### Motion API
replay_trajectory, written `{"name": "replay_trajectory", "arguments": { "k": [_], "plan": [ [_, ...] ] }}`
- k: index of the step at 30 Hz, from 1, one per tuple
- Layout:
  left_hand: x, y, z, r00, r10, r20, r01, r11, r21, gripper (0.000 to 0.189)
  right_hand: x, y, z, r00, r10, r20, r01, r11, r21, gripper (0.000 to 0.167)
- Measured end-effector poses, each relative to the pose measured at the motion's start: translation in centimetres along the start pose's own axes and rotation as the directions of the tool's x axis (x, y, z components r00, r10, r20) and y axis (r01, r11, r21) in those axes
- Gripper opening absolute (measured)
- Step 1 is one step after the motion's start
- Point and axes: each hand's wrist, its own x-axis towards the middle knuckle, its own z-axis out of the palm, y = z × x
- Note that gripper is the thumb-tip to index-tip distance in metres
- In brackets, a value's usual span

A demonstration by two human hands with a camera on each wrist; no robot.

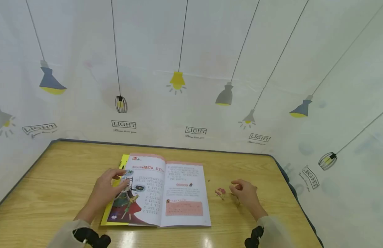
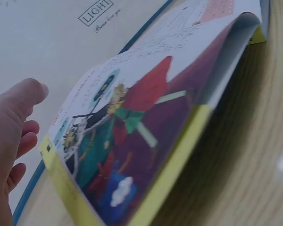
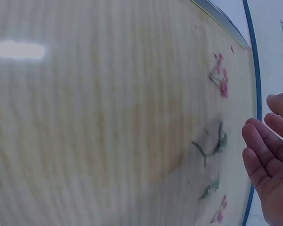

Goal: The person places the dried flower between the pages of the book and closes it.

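Note:
An open illustrated book (image 1: 183,189) with yellow edges lies on the wooden table. My left hand (image 1: 106,187) is over the outer edge of its picture page (image 2: 127,122), fingers relaxed and thumb apart, gripping nothing. In the left wrist view, the hand (image 2: 12,127) shows beside the page's far corner. To the right of the book, my right hand (image 1: 246,197) hovers over small dried sprigs with loosely bent fingers. A pink flower sprig (image 1: 220,193) lies between the book and this hand. The right wrist view shows the empty right hand (image 3: 273,160) near a dark green sprig (image 3: 212,148).
Another green sprig (image 3: 211,187) and a second pink sprig (image 3: 220,210) lie farther along the table (image 1: 67,172). A white curtain (image 1: 154,41) printed with hanging lamps surrounds the table's back and sides. Dark edging (image 1: 166,147) runs along the tabletop's back.

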Motion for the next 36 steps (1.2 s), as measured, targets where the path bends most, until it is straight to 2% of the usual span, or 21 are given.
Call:
{"name": "replay_trajectory", "arguments": {
  "k": [3, 5, 11, 17, 23, 28, 36],
  "plan": [
    [-0.5, 0.0, 0.5, 1.000, -0.004, 0.009, 0.004, 1.000, -0.011, 0.035, -0.7, -0.3, 0.8, 0.999, -0.033, -0.022, 0.033, 0.999, 0.031, 0.026],
    [-0.9, -0.1, 0.8, 1.000, -0.010, 0.022, 0.011, 1.000, -0.015, 0.033, -1.3, -0.7, 1.3, 1.000, -0.014, -0.023, 0.015, 0.998, 0.057, 0.026],
    [-1.9, -0.1, 1.2, 0.998, -0.026, 0.058, 0.028, 0.999, -0.023, 0.032, -2.3, -1.4, 2.5, 0.993, 0.110, -0.037, -0.108, 0.993, 0.054, 0.022],
    [-2.5, -0.5, 1.5, 0.988, -0.099, 0.119, 0.098, 0.995, 0.011, 0.044, -2.9, -1.6, 3.3, 0.986, 0.154, -0.067, -0.153, 0.988, 0.017, 0.027],
    [-2.8, -1.2, 2.0, 0.977, -0.151, 0.150, 0.148, 0.989, 0.027, 0.049, -3.1, -1.5, 3.9, 0.982, 0.155, -0.109, -0.154, 0.988, 0.016, 0.026],
    [-3.2, -1.5, 2.3, 0.975, -0.171, 0.144, 0.171, 0.985, 0.011, 0.051, -3.2, -1.7, 4.2, 0.976, 0.167, -0.138, -0.165, 0.986, 0.031, 0.024],
    [-3.3, -1.7, 2.7, 0.985, -0.136, 0.108, 0.135, 0.991, 0.010, 0.049, -2.8, -1.5, 4.5, 0.953, 0.242, -0.181, -0.237, 0.970, 0.049, 0.019]
  ]
}}
